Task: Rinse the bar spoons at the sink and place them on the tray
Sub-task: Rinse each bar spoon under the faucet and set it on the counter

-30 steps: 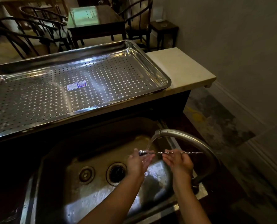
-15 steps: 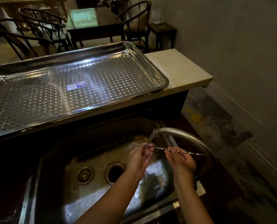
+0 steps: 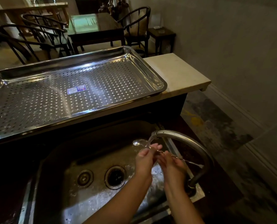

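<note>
A long twisted-stem bar spoon (image 3: 138,142) lies across both my hands under the running water of the curved tap (image 3: 185,142). Its bowl pokes out to the left of the stream, and its stem runs down-right past my fingers. My left hand (image 3: 145,159) pinches the stem near the bowl. Close beside it, my right hand (image 3: 171,164) grips the stem further back. Both hands are over the steel sink (image 3: 57,183). The perforated steel tray (image 3: 157,81) sits on the counter behind the sink with only a blue sticker on it.
Two drains (image 3: 115,177) lie in the sink floor left of my hands. A pale stone counter end (image 3: 179,73) extends right of the tray. Dark chairs and a table (image 3: 95,29) stand beyond the counter. A wall runs along the right.
The spoon has slid left through my hands, so its bowl now sits past the water stream. My hands have come closer together. The camera has tilted slightly.
</note>
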A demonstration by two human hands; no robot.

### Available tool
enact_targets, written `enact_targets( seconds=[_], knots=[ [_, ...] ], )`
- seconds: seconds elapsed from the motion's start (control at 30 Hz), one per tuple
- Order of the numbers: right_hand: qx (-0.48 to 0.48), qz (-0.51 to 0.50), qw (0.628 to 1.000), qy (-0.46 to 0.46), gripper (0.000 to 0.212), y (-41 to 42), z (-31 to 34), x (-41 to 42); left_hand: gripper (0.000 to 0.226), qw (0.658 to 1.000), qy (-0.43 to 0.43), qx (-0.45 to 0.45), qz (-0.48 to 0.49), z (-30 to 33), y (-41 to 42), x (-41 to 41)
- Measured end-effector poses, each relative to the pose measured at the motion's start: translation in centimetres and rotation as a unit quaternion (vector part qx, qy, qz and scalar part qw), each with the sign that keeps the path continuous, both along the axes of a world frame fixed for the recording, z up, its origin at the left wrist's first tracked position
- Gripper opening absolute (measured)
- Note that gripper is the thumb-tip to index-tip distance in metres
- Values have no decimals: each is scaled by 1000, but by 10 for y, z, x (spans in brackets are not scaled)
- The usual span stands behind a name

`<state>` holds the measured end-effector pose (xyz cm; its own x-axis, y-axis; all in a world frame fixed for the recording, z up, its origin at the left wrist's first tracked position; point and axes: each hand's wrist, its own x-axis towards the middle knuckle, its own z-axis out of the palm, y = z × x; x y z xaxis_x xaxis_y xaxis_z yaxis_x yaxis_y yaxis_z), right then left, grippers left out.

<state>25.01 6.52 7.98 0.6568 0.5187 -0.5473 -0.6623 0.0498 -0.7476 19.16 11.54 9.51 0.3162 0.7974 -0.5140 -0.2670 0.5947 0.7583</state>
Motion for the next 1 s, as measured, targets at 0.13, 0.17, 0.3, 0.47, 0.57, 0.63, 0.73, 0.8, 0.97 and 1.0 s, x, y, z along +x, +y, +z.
enact_targets(
  seconds=[0.13, 0.17, 0.3, 0.47, 0.57, 0.63, 0.73, 0.8, 0.97, 1.0],
  knots=[
    [-8, 2, 1000, -20, 10, 8, 4, -9, 23, 1000, -1, -17, 23, 4, 3, -2],
    [-1, 7, 1000, -20, 8, 10, 6, -10, 27, 999, 1, -20, 28, 4, 6, -6],
    [1, 56, 997, -50, 11, 25, 10, -22, 18, 999, 24, 32, 21, 2, 14, -21],
    [-10, 89, 995, -41, 10, 40, 11, -25, 11, 990, 67, 83, 88, -1, 29, -45],
    [-18, 72, 997, -32, 12, 39, 11, -11, 10, 984, 69, 72, 145, 2, 43, -66],
    [-12, 58, 998, -19, 14, 37, 10, -3, 11, 982, 54, 62, 168, 4, 48, -79],
    [-9, 73, 997, 0, 13, 37, 11, -6, 13, 983, 36, 55, 172, 4, 47, -86],
    [-3, 88, 996, 5, 19, 38, 13, -13, 16, 983, 26, 44, 178, 4, 45, -86],
    [4, 99, 995, 12, 25, 38, 25, -17, 24, 980, 14, 39, 194, 0, 52, -107],
    [-2, 106, 994, 9, 21, 38, 26, -16, 25, 980, 12, 41, 193, -1, 53, -112]
  ],
)
